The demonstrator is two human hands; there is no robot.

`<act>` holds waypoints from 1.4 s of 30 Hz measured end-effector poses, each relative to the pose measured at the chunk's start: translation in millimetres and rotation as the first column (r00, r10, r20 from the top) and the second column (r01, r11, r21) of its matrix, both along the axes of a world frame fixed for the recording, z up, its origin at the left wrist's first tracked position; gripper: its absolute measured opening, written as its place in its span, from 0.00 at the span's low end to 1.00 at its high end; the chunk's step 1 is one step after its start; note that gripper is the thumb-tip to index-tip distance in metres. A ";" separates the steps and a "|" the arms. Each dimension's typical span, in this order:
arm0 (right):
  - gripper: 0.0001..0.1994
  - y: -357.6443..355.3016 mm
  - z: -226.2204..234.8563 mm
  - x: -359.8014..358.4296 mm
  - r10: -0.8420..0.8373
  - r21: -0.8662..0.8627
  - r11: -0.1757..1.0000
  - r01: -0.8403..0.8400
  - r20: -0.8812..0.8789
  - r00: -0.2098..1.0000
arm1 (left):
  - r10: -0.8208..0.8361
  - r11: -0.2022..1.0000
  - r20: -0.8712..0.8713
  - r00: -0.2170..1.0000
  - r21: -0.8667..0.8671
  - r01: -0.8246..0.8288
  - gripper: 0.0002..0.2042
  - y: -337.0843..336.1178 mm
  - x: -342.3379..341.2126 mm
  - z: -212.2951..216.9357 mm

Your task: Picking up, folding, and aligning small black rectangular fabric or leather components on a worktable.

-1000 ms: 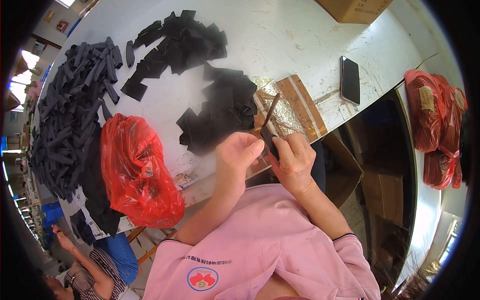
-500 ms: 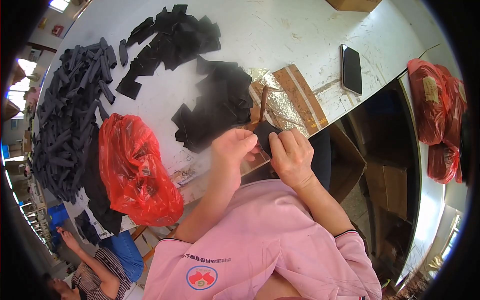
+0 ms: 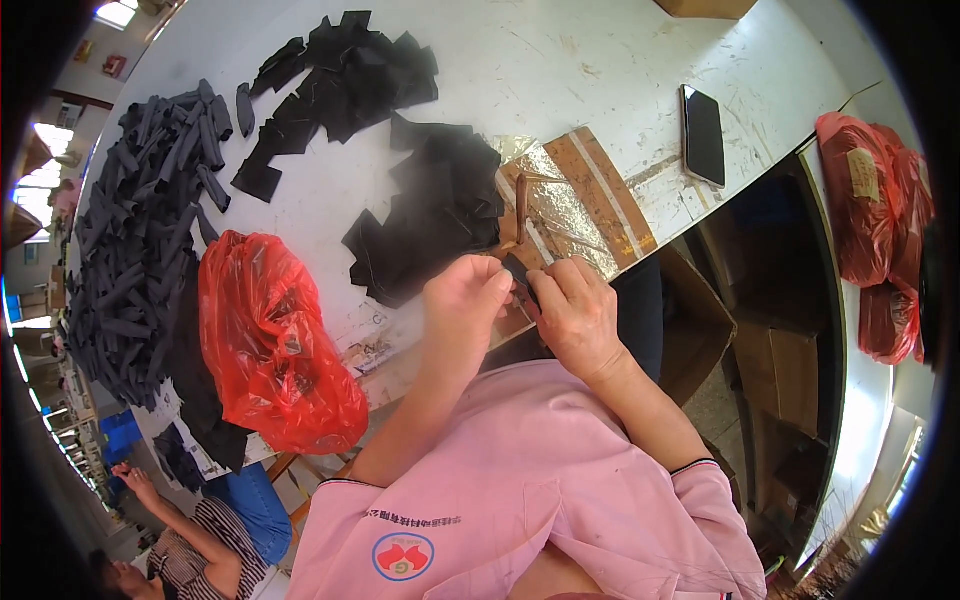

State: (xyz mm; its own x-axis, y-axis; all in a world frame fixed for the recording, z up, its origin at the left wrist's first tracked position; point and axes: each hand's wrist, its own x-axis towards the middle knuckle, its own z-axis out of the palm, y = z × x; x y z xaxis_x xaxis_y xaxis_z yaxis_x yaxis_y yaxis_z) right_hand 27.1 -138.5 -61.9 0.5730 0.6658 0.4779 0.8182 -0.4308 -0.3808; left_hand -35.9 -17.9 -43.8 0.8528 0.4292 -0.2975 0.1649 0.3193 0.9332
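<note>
My left hand (image 3: pixel 465 305) and my right hand (image 3: pixel 575 312) meet at the near edge of the white table (image 3: pixel 600 70), both pinching one small black piece (image 3: pixel 517 270) between their fingertips. Just beyond them lies a pile of flat black pieces (image 3: pixel 435 215), and to its right a shiny, glue-stained work board (image 3: pixel 580 205) with a thin brown stick (image 3: pixel 522 205) lying on it. How the black piece is folded is hidden by my fingers.
A red plastic bag (image 3: pixel 270 345) lies at my left. Farther left is a large heap of rolled black strips (image 3: pixel 140 230); more black cut pieces (image 3: pixel 345 80) lie at the back. A dark phone (image 3: pixel 703 135) rests right, red bags (image 3: pixel 880 210) beyond. Another person (image 3: pixel 190 540) sits lower left.
My hands have stayed together at the table edge on the small black piece; the thin stick that stood up by my right hand now lies on the board.
</note>
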 end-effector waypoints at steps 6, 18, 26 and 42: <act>0.09 -2.9 4.1 1.1 -0.010 -0.012 1.000 0.010 0.022 1.000 | 0.070 0.987 0.023 0.997 -0.145 -0.066 0.03 -2.7 -1.5 0.7; 0.09 -2.3 3.3 3.9 0.005 -0.016 1.000 -0.004 0.074 0.997 | -0.003 0.962 -0.053 0.999 -0.272 -0.012 0.04 2.9 -0.7 -2.6; 0.15 -6.3 25.4 6.5 0.162 0.166 0.983 -0.081 -0.571 0.805 | -0.048 0.992 0.024 0.999 0.117 0.045 0.01 1.4 -0.9 4.5; 0.06 15.6 5.3 1.8 -0.095 0.290 0.927 0.238 -0.433 0.896 | 0.171 0.919 0.062 0.983 -0.369 -0.137 0.10 0.0 13.2 -5.6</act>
